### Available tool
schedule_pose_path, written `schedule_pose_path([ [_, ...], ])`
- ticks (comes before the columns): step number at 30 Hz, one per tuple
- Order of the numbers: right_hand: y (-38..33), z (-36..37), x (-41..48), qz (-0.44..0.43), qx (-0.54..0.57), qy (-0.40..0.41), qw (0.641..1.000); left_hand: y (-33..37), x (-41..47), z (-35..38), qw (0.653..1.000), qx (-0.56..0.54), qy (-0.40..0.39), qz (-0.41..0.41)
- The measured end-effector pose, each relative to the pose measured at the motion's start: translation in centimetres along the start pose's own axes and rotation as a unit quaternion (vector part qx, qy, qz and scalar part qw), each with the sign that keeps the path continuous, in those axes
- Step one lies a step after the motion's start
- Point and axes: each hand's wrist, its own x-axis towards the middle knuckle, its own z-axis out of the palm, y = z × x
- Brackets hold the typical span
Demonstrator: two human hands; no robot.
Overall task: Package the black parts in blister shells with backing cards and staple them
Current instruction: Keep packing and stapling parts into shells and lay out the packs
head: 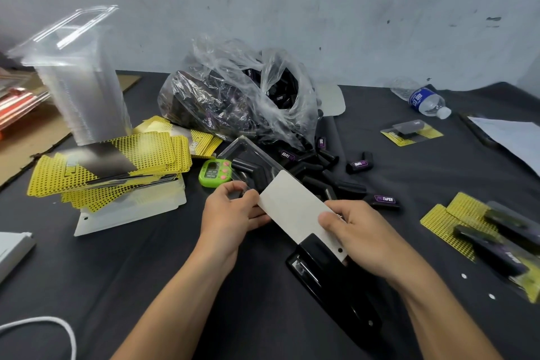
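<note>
Two-handed, keep backing card (295, 207) flush over blister shell (233, 152) and black part (251, 169) at frame centre; grip with left hand (230, 213) fingers curled on upper edge, right hand (362, 234) pinching lower end; seat that end squarely in stapler (327, 283) before pressing.

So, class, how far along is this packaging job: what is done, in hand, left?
Done: finished packs lie at the right. In hand: left hand and right hand hold a backing card against a filled blister shell, by the stapler. Left: loose black parts, a bag, card stack, shell stack.
</note>
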Motion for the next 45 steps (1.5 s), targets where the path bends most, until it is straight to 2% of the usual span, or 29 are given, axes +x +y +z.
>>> schedule_pose_path([
  [8, 0.6, 0.0, 0.5, 0.069, 0.039, -0.005, 0.997, -0.1, 0.2, -0.3, 1.000, -0.002, 0.000, 0.014],
  [19, 1.5, -0.8, 0.7, 0.084, 0.101, -0.032, 0.991, -0.2, 0.3, -0.3, 1.000, -0.006, -0.016, 0.023],
  [33, 1.2, -0.3, 1.0, 0.065, 0.156, 0.017, 0.985, 0.0, 0.1, -0.4, 0.999, 0.011, -0.035, 0.035],
  [38, 1.0, 0.5, 1.0, 0.054, 0.121, 0.047, 0.990, -0.2, -0.2, -0.1, 0.998, 0.028, -0.049, 0.034],
  [45, 0.7, 0.3, 0.8, 0.054, 0.102, 0.051, 0.992, 0.0, -0.4, -0.1, 0.997, 0.030, -0.053, 0.039],
])
